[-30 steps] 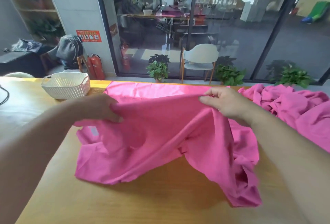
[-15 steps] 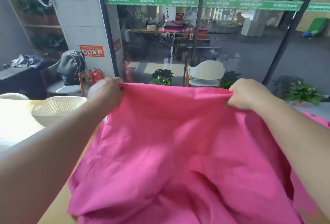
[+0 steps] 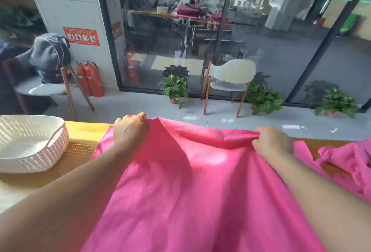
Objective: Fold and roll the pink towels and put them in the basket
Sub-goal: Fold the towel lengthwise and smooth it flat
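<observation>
A pink towel (image 3: 190, 191) hangs toward the viewer, its far edge pinched by the left hand (image 3: 130, 131) and right hand (image 3: 273, 143). An uneven pull could skew the fold. Left of the grip, the basket (image 3: 30, 147) waits.

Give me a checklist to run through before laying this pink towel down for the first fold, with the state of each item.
1. Left hand grips the far edge of the pink towel: ok.
2. Right hand grips the same edge, apart from the left: ok.
3. Edge taut between the hands: not ok, it sags and creases in the middle.
4. Near edge of the towel lies straight: cannot tell, it runs out of the picture.
5. Basket stands clear of the towel, to the left on the table: ok.
6. Other pink towels clear of the spread: not ok, the pile lies close at the right.
</observation>
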`<state>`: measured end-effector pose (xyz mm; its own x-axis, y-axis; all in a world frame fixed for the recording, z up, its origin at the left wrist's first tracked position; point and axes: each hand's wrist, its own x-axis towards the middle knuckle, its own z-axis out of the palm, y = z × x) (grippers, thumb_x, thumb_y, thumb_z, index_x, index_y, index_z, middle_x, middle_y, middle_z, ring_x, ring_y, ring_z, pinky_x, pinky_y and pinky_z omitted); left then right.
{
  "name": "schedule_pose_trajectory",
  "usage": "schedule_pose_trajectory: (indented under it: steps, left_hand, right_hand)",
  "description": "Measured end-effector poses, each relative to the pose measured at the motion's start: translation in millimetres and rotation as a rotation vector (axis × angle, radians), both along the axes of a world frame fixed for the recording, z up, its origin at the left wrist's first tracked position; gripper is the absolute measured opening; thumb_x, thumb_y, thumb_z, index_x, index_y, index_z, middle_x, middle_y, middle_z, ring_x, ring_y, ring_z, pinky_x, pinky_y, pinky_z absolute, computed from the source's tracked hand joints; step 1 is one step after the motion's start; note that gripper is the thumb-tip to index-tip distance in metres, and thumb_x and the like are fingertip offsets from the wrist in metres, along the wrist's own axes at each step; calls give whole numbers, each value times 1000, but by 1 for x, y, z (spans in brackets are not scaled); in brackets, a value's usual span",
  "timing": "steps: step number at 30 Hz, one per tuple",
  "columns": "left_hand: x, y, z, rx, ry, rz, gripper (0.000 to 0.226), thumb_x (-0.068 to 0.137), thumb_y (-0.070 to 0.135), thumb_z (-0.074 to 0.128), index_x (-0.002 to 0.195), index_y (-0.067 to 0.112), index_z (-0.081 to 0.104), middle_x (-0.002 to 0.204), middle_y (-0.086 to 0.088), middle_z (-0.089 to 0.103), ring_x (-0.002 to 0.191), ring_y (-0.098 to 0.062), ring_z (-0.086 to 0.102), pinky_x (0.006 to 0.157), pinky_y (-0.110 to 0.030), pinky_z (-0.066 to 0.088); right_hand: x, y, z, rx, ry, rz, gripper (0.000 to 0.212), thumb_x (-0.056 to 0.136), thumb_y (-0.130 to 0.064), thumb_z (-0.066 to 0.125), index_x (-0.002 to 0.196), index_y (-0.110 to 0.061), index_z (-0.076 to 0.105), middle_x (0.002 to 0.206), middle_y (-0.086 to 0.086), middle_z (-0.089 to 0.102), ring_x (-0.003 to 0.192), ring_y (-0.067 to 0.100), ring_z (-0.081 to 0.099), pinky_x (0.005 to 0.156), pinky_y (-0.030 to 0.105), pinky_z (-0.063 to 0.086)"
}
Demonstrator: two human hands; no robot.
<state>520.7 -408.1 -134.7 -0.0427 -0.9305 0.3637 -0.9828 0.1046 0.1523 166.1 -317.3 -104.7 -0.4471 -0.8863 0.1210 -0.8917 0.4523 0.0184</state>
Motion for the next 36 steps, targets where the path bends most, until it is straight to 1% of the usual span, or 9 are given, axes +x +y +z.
schedule_pose_trajectory:
  steps: [5,8,11,18,22,25,28,32,36]
  left_hand:
    - [-4,-11,-46,219,181,60,18,90,24,49,104,20,60,99,-10,69,95,-30,64,79,-35,46]
    - [2,-10,-62,348,377,134,39,91,32,55,129,21,50,124,-11,59,114,-31,57,93,-40,44]
    - [11,0,-66,379,450,225,67,86,42,65,142,18,38,132,-16,48,123,-35,48,100,-43,40]
    - [44,60,-62,556,402,384,69,80,59,61,131,14,49,131,-13,51,124,-33,49,97,-41,42]
    - [60,98,-73,598,251,417,50,81,60,59,112,22,61,119,-5,56,115,-28,55,95,-38,44]
    - [65,111,-78,546,264,390,27,86,43,57,101,23,67,110,-3,61,106,-26,57,90,-36,47]
    - [71,114,-80,437,495,393,14,89,36,56,90,22,60,95,0,66,96,-25,61,80,-35,48]
    - [78,103,-82,426,587,344,29,90,46,59,108,23,55,100,5,68,100,-22,62,82,-32,46]
    - [77,87,-83,477,578,331,34,84,53,63,105,26,61,108,3,59,102,-21,60,89,-37,49]
  right_hand:
    - [15,-8,-38,36,-36,86,44,90,-17,55,133,-23,52,131,6,52,125,26,43,103,38,37]
    - [39,-6,-54,-21,-114,222,47,86,-12,57,132,-19,54,133,6,48,124,28,42,104,39,38]
    - [72,-6,-64,-100,-274,408,41,83,-9,62,124,-13,62,126,7,54,118,29,47,106,39,38]
    - [163,-49,-70,-51,-471,678,36,91,-13,55,126,-14,64,131,4,57,126,24,47,108,27,29]
    - [224,-98,-70,66,-479,671,41,98,-24,48,137,-19,54,144,3,47,135,24,40,110,32,31]
    - [248,-132,-75,185,-423,615,44,97,-27,48,140,-18,50,144,10,47,134,29,42,107,37,36]
    - [257,-149,-82,302,-341,580,42,87,-23,57,130,-19,58,135,8,57,125,30,52,97,36,45]
    - [268,-156,-85,311,-379,615,6,76,-19,65,72,-24,63,88,-1,69,94,26,64,71,26,44]
    - [277,-151,-73,275,-513,716,11,77,-17,66,70,-21,58,73,-4,64,75,20,60,62,27,42]
